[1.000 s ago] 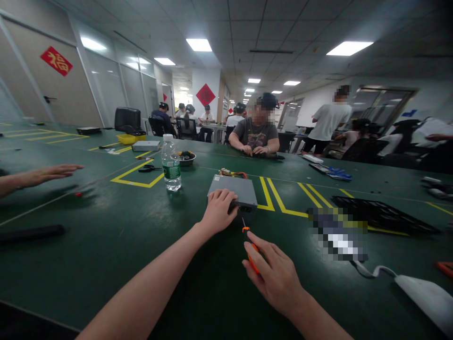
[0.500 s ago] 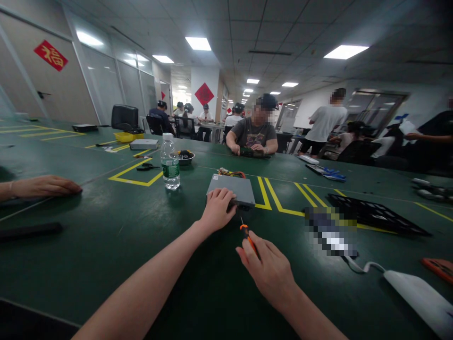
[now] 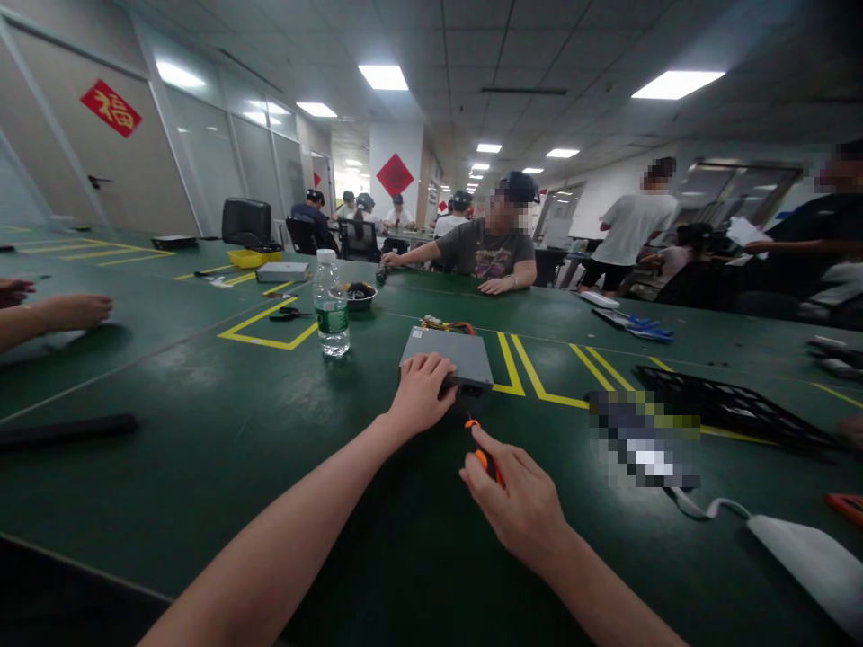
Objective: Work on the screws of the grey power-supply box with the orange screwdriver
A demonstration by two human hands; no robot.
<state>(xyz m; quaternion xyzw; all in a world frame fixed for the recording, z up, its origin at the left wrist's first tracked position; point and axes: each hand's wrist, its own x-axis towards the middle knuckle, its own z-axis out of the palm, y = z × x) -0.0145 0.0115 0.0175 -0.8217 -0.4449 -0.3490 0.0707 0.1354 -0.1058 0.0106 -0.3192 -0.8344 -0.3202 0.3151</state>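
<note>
The left hand (image 3: 424, 393) covers part of the grey metal box (image 3: 451, 349) at its seven o'clock; the right hand (image 3: 519, 503) hides much of the screwdriver (image 3: 488, 464), its tip too fine to place. From the box, the view's edge crops a white object (image 3: 805, 562) at four, a black bar (image 3: 71, 432) at nine.

One screwdriver (image 3: 486, 464), one water bottle (image 3: 332, 307), two grey metal boxes (image 3: 455, 350), one bowl (image 3: 362, 304), one yellow tray (image 3: 246, 261); at least two red diamond signs (image 3: 395, 175), the background being blurred.

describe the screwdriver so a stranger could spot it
On the green table, find the grey box touched by the left hand. Nearer the camera, the right hand holds the screwdriver; its orange and black colouring sets it apart from the grey box.
</note>
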